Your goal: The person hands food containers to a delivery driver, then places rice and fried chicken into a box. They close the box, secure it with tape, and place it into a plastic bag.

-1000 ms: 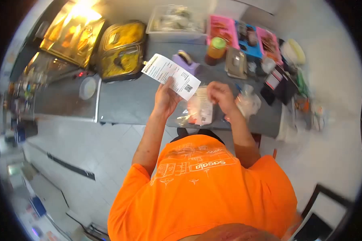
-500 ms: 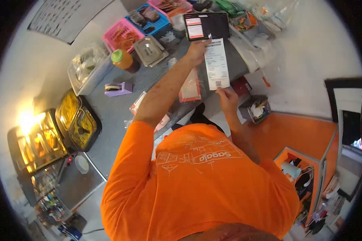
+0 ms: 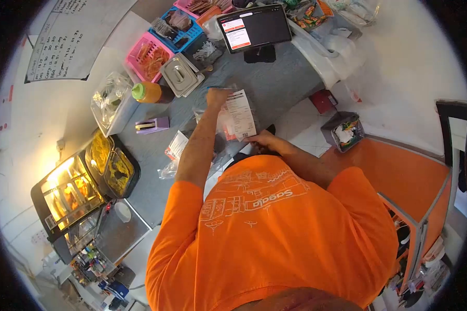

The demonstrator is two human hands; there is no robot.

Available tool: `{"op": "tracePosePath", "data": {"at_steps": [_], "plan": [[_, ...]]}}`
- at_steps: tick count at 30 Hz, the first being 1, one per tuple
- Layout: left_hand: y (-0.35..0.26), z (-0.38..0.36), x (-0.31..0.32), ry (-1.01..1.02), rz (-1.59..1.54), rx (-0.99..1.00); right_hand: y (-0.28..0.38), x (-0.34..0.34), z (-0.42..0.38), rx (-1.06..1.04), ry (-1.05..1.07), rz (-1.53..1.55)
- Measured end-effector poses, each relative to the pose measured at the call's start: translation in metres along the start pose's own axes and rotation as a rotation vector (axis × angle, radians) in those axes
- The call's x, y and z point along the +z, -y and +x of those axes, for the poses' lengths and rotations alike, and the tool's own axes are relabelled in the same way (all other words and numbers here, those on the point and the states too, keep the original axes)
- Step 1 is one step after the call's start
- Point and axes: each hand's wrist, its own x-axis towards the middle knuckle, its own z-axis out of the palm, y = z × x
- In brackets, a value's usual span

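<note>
A long white printed receipt [image 3: 241, 115] lies slanted over a clear plastic bag [image 3: 224, 122] with something orange and white in it. My left hand [image 3: 219, 97] is closed at the receipt's upper left edge, its fingertips partly hidden. With its fingers pinched, my right hand [image 3: 264, 140] grips the lower end of the receipt near the printed code. Left of my left forearm, a second bagged pack with a white slip [image 3: 177, 145] rests on the grey counter [image 3: 158, 145]. A purple tape dispenser [image 3: 152, 125] stands farther left.
A tablet [image 3: 255, 28] stands at the back, beside pink [image 3: 145, 56] and blue baskets [image 3: 176, 28]. Metal lids [image 3: 181, 76] and a green-capped sauce bottle [image 3: 151, 93] sit to the left. Lit food trays [image 3: 70, 189] are far left, a waste bin [image 3: 343, 132] right.
Both hands have brought the receipt down from in front of the tablet, toward my body and left, over the bagged pack. The camera view has shifted slightly.
</note>
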Motion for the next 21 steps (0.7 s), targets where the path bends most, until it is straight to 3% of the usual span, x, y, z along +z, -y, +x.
{"op": "tracePosePath", "data": {"at_steps": [2, 3, 6, 7, 8, 9, 12, 15, 17, 18, 19, 21], "plan": [[-0.001, -0.003, -0.012, 0.071, -0.006, -0.12, 0.011, -0.005, -0.01, 0.069, 0.029, 0.001], [-0.017, -0.019, -0.024, 0.139, -0.033, -0.214, 0.009, -0.012, -0.006, 0.106, -0.014, -0.15], [-0.008, -0.032, -0.025, 0.286, 0.027, -0.366, -0.005, -0.024, -0.025, 0.1, -0.134, -0.021], [0.005, -0.03, -0.019, 0.325, 0.073, -0.395, -0.011, -0.025, -0.028, 0.004, -0.214, 0.016], [0.031, -0.018, -0.006, 0.36, 0.244, -0.114, -0.025, -0.025, -0.023, -0.092, -0.294, 0.056], [0.026, -0.029, -0.006, 0.298, 0.304, -0.043, -0.043, -0.024, -0.013, -0.187, -0.374, 0.097], [-0.026, -0.113, -0.029, -0.199, 0.374, 0.176, -0.115, -0.03, 0.063, -0.662, -0.802, 0.275], [-0.032, -0.193, -0.09, -0.371, 0.512, 0.47, -0.026, 0.033, -0.066, -1.093, -1.096, -0.545], [0.014, -0.227, -0.122, -0.371, 0.69, 0.401, 0.012, 0.067, -0.082, -1.027, -1.063, -0.824], [0.025, -0.25, -0.141, -0.286, 0.712, 0.273, 0.023, 0.076, -0.082, -0.985, -1.045, -0.962], [0.033, -0.27, -0.159, -0.202, 0.73, 0.147, 0.023, 0.075, -0.068, -0.997, -1.083, -0.99], [0.07, -0.29, -0.175, -0.12, 0.842, 0.086, 0.017, 0.068, -0.027, -1.017, -1.158, -1.049]]}}
